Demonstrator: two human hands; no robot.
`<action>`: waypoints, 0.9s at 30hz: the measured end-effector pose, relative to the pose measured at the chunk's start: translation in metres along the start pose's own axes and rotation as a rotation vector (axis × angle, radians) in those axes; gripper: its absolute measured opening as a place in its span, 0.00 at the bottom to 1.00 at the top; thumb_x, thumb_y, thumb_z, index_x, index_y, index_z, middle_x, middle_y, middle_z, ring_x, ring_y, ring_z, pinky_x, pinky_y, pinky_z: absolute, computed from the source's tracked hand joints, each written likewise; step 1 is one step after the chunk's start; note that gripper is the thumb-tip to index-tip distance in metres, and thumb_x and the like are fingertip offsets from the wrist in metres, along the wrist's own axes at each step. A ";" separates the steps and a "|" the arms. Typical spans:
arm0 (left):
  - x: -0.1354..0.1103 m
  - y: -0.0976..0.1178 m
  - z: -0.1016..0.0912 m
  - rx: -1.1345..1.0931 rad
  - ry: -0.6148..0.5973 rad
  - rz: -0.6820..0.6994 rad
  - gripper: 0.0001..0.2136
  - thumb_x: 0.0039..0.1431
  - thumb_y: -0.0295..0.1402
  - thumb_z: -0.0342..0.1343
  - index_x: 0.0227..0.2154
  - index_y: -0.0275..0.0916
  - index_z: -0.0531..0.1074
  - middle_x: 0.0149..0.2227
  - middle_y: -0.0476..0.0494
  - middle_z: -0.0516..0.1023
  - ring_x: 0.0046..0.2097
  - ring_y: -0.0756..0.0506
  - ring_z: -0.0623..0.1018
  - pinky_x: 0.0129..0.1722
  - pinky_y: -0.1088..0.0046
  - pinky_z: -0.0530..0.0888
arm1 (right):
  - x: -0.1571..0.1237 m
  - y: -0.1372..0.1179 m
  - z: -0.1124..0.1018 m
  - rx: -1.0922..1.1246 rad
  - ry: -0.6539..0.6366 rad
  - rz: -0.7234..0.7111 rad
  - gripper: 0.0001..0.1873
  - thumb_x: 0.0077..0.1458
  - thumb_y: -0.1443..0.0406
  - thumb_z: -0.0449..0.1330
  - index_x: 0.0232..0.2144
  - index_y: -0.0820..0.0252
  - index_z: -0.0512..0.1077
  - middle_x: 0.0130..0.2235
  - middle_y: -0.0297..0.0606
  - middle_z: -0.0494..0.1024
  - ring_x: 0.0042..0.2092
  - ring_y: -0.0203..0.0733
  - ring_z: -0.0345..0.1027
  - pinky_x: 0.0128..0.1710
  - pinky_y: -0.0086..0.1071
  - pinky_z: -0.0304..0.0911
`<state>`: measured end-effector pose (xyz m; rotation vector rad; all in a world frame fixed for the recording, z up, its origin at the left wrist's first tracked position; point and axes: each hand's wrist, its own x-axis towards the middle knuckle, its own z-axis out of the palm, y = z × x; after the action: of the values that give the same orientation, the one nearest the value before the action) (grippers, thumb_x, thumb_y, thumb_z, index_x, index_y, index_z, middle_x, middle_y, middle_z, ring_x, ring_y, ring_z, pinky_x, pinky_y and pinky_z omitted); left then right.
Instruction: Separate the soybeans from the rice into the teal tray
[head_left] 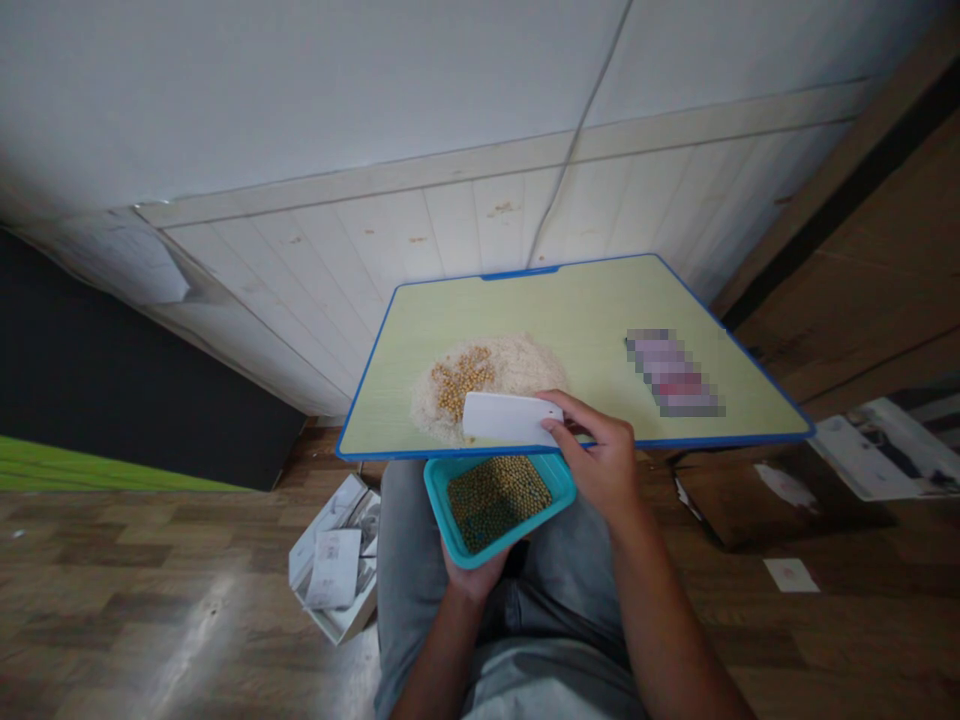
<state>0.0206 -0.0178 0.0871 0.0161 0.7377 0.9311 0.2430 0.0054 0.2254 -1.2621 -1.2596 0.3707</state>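
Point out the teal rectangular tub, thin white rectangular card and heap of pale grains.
Teal rectangular tub [523, 528]: head view, near rim.
Thin white rectangular card [502, 417]: head view, middle of its face.
Heap of pale grains [523, 364]: head view, right part.

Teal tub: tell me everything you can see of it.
The tub is teal, looks like plastic, roughly rectangular with rounded corners and a raised rim. It's open-topped and holds a layer of small round yellowish beans, partly in shadow. It sits askew over the lap, with the left hand holding it from below. The table edge hides its far side; can't tell whether they touch.
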 end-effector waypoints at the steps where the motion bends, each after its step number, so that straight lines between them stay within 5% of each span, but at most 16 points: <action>1: 0.000 0.000 -0.001 0.017 -0.002 0.004 0.32 0.78 0.49 0.43 0.81 0.64 0.66 0.86 0.56 0.68 0.87 0.32 0.64 0.83 0.35 0.64 | 0.000 0.000 0.000 -0.002 -0.006 -0.006 0.17 0.68 0.65 0.68 0.54 0.47 0.92 0.51 0.36 0.95 0.41 0.45 0.91 0.44 0.37 0.86; 11: 0.002 0.001 0.002 -0.068 0.049 -0.025 0.33 0.80 0.52 0.40 0.83 0.62 0.63 0.89 0.55 0.58 0.87 0.30 0.63 0.85 0.34 0.59 | 0.000 -0.001 -0.001 0.025 -0.075 0.004 0.16 0.68 0.63 0.68 0.53 0.48 0.93 0.50 0.37 0.96 0.42 0.47 0.91 0.42 0.36 0.86; 27: 0.002 0.000 0.001 -0.054 0.009 -0.020 0.33 0.79 0.51 0.39 0.83 0.65 0.64 0.89 0.58 0.60 0.88 0.32 0.60 0.86 0.34 0.57 | -0.003 0.001 -0.002 -0.035 -0.011 0.036 0.19 0.67 0.64 0.68 0.56 0.51 0.91 0.50 0.38 0.95 0.39 0.45 0.89 0.41 0.35 0.85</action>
<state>0.0223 -0.0162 0.0866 -0.0428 0.7199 0.9326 0.2440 0.0020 0.2234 -1.3157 -1.2584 0.3837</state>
